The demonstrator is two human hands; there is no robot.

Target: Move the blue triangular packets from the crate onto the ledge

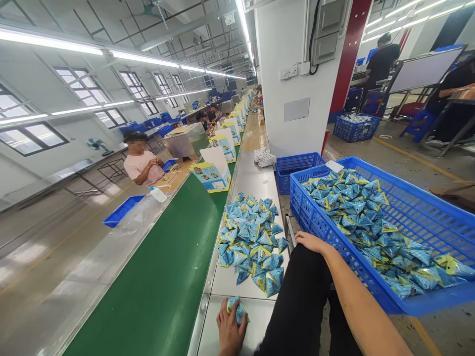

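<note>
- Left hand (pixel 229 330) is curled over one blue packet (pixel 237 311), fingers wrapped on it and pressing it onto the steel shelf (pixel 237 279) right at the bottom edge of my view.
- Right hand (pixel 309 241) holds nothing as far as I can see: it lies flat and loose on my knee, up and to the right of the gripped packet, just beside the near corner of the big blue crate (pixel 419 212).
- Just past the gripping hand, farther along the shelf, sits the pile of packets (pixel 252 237), close but not touching the one I've got.
- More of the same packets fill the crate off to the right of the grip.
- Left of the grip runs the green belt (pixel 163 277), and way down it stand printed display boxes (pixel 211 175).
- My take on doing this bit well: keep the packet pinched by its edges, not squashed in the middle, these look puffy and soft. Lift it straight off the shelf so it doesn't drag the pile's nearest ones along.
- Pose-wise, the left hand comes in low from the bottom edge, palm down, knuckles up; its arm is out of view. The right forearm stretches out long from the lower right, wrist relaxed.
- A person in a pink shirt (pixel 143 165) sits across the belt, well apart from my hands.
</note>
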